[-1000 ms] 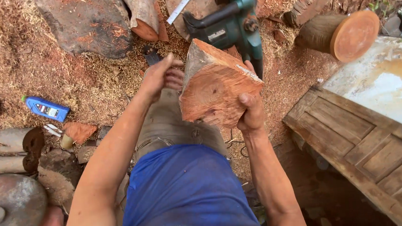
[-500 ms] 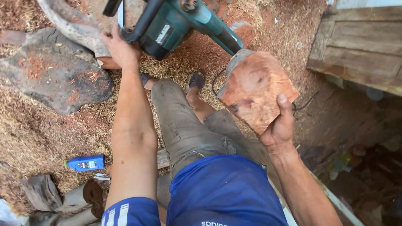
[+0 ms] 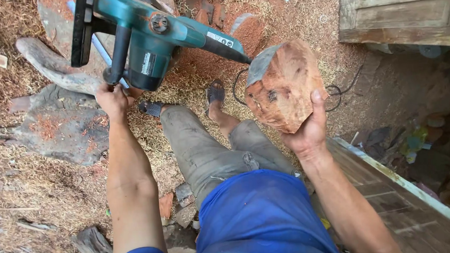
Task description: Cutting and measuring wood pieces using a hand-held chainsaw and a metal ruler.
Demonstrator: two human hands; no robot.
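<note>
blue shirt [image 3: 260, 217], white print at hem | grey dusty trousers [image 3: 205, 148] | dark sandals [image 3: 215, 92] | bare forearms

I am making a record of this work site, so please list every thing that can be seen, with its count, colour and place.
electric chainsaw: one, teal and black, top left, lifted by its handle
wood chunk: one, reddish-brown with a grey side, centre right, held up
power cord: one, black, on the ground behind the wood chunk
sawdust: a layer, tan and reddish, over the ground
flat stone: one, grey, left of the legs
wooden door panels: two, weathered brown, top right and lower right
sandals: two, dark, on the feet
left hand: one, grips the chainsaw handle
right hand: one, holds the wood chunk from below
</note>
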